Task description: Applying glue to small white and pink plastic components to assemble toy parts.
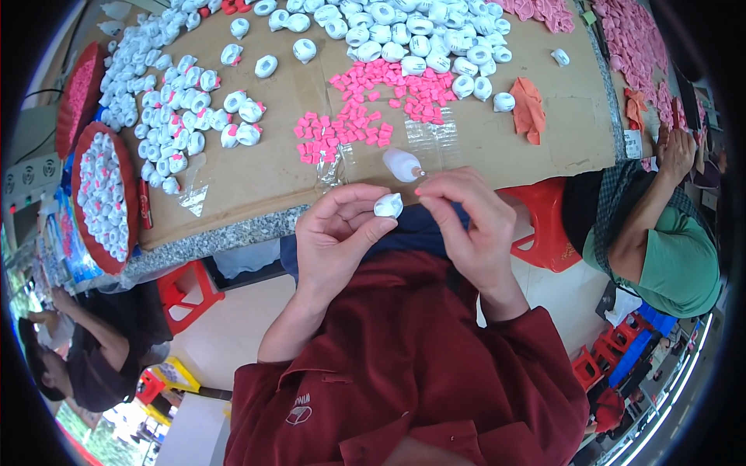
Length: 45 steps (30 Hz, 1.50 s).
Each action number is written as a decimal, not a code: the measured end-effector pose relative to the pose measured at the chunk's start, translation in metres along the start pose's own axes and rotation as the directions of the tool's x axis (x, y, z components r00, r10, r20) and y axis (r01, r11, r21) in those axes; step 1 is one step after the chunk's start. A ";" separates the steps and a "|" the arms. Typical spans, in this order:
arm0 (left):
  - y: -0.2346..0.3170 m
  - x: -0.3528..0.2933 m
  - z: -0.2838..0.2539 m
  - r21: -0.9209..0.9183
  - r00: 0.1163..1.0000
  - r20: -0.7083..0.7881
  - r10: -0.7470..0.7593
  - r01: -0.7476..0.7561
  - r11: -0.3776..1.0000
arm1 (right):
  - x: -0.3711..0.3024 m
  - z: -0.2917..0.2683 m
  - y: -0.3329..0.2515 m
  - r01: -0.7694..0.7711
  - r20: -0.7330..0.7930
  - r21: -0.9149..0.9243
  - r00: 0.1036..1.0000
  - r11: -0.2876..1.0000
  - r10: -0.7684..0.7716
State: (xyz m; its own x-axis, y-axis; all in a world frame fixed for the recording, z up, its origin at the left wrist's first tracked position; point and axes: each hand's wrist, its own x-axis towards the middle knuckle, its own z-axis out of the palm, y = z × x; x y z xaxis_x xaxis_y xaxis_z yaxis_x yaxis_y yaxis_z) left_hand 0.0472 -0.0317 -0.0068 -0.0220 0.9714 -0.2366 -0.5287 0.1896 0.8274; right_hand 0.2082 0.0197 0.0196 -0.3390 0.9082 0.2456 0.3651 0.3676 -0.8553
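Between the thumb and fingers of my left hand (342,233) is a small white hollow plastic piece (388,206) with pointed ears, held near the table's front edge. My right hand (472,217) is closed in a pinch just right of it, with a tiny pink bow (419,191) showing at the fingertips, mostly covered. A translucent squeeze bottle (402,165) with a narrow tip lies beyond both hands, close to the right fingertips. Farther back spreads a pile of loose pink bows (357,116). Behind them sit many white pieces (420,39).
White pieces with pink bows (186,116) cluster at left, beside a red basin (124,182) full of them. Orange cloth (528,110) lies at right on the cardboard-covered table (256,147). Red stools (544,221) and co-workers in green (684,256) and dark clothes (116,342) flank me.
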 end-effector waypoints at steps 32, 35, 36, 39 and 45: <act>0.040 0.013 -0.046 0.835 0.845 -0.186 0.502 -0.133 0.533 | -0.012 0.016 0.007 -0.240 -0.066 0.132 0.966 0.962 0.250; 0.055 0.035 -0.045 0.892 0.798 -0.254 0.547 -0.026 0.452 | -0.011 0.017 0.016 -0.257 -0.100 0.147 0.957 0.955 0.273; 0.057 0.047 -0.049 0.970 0.757 -0.057 0.651 -0.112 0.215 | -0.006 0.017 0.013 -0.259 -0.119 0.131 0.954 0.957 0.274; 0.068 0.090 -0.047 0.971 0.704 0.237 0.669 -0.203 -0.130 | 0.008 0.022 0.001 -0.222 -0.114 0.032 0.968 0.975 0.224; 0.071 0.130 -0.032 0.912 0.754 0.405 0.517 -0.289 -0.292 | 0.004 0.019 0.010 -0.013 -0.032 -0.129 0.999 0.992 0.009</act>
State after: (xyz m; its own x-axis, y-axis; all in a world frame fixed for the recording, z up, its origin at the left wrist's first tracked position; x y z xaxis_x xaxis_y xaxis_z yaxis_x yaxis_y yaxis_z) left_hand -0.0205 0.1039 0.0050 0.0532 0.8885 0.4558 0.9345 -0.2052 0.2909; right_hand 0.1942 0.0233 0.0031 -0.3081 0.9172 0.2525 0.4781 0.3787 -0.7924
